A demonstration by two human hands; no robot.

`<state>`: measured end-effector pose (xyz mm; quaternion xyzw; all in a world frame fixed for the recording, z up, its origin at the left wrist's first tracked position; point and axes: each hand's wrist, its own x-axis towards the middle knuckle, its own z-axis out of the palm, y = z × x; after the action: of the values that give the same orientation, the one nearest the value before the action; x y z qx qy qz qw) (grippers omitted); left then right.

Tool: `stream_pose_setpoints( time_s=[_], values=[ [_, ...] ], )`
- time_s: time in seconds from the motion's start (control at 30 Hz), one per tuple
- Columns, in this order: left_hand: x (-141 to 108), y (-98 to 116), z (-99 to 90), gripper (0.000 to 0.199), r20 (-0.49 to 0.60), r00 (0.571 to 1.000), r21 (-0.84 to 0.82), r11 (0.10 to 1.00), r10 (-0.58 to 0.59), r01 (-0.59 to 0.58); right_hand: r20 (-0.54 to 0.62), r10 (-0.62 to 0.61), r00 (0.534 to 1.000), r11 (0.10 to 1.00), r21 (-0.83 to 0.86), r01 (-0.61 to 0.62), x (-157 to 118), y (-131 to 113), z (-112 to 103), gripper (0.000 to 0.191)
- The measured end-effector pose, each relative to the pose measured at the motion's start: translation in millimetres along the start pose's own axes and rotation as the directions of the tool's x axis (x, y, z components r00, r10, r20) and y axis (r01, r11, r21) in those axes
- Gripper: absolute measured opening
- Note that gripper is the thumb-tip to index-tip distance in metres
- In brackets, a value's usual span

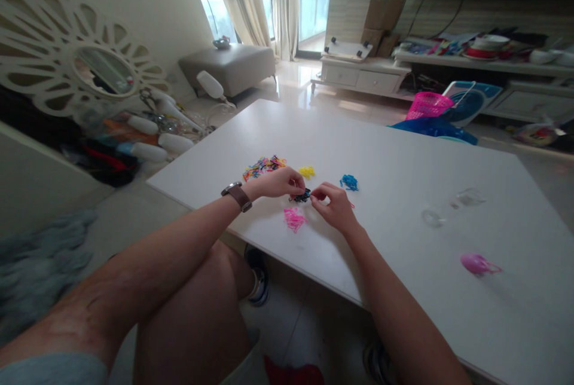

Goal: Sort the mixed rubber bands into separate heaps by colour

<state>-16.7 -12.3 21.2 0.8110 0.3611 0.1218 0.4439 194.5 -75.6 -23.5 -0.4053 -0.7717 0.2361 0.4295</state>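
Observation:
My left hand (289, 182), a watch on its wrist, is closed in a pinch at the pile of small black pieces (301, 195). My right hand (330, 201) meets it from the right, thumb and fingers also pinched together. Whatever sits between the fingertips is too small to make out. Close around lie piles of small, thin plastic-looking pieces: a pink pile (294, 219) nearer me, a yellow pile (307, 171) behind, a blue pile (349, 182) to the right. A mixed-colour pile (263, 166) lies behind my left hand and wrist.
On the white table (403, 193), a clear glass-like object (467, 198) and a clear ring (431, 218) are at the right. Nearer me there lies a pink-purple rounded object (476, 264) with a loop. A pink basket (428, 105) stands beyond the far edge.

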Motion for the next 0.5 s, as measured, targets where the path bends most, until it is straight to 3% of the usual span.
stream_pose_setpoints(
  time_s=[0.2, 0.5],
  values=[
    [-0.1, 2.0, 1.6, 0.017, 0.008, 1.0, -0.014, 1.0, 0.01, -0.01, -0.001, 0.014, 1.0, 1.0, -0.019, -0.014, -0.2, 0.5, 0.0, 0.005],
    [-1.3, 1.7, 0.5, 0.019, -0.018, 1.0, 0.045, 0.999, -0.006, 0.007, -0.016, 0.031, 0.999, 0.999, -0.011, -0.031, 0.8, 0.0, -1.0, 0.012]
  ],
)
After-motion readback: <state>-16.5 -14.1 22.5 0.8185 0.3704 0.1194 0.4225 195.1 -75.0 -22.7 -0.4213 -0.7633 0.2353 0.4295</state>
